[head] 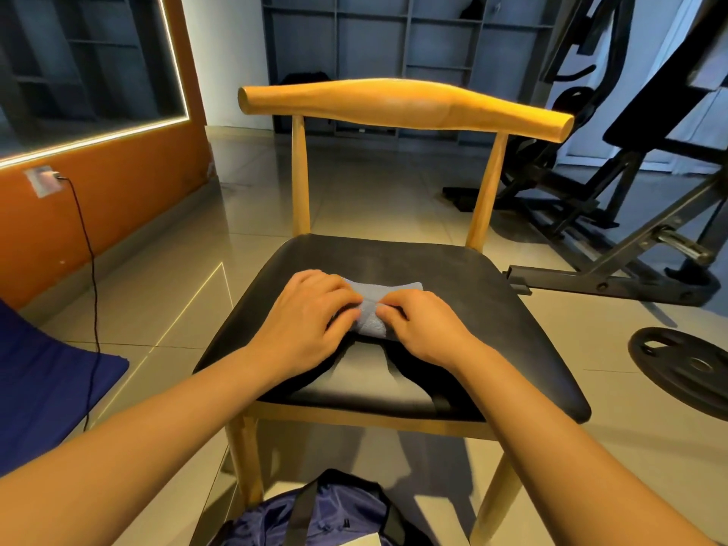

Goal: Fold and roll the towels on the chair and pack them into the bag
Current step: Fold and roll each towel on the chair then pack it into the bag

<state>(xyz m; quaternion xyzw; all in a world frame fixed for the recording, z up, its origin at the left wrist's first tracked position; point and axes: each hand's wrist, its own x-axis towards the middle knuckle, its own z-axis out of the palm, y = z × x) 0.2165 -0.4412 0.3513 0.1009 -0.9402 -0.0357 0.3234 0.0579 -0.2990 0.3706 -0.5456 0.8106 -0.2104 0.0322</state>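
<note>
We see a wooden chair (pixel 405 102) filling the middle of the view, its black seat facing us and its curved backrest on the far side. It stands on a pale tiled floor (pixel 354 191). To the right of it stands a black weight bench (pixel 630 230), and to the left an orange wall (pixel 118 199) with a dark cable (pixel 92 289) hanging from a socket. A blue mat (pixel 47 380) lies on the floor at the left edge. The dark blue bag (pixel 335 514) sits on the floor just in front of the chair, at the bottom of the view. A black weight plate (pixel 685 368) lies flat to the right of the seat. Both bare arms reach onto the seat. The left grip (pixel 303 313) is curled over the left part of the towel (pixel 374 305), and the right grip (pixel 425 329) has its fingers tucked in, pinching the cloth near the middle. The small grey-blue towel lies bunched on the seat between and under the two hands.
</note>
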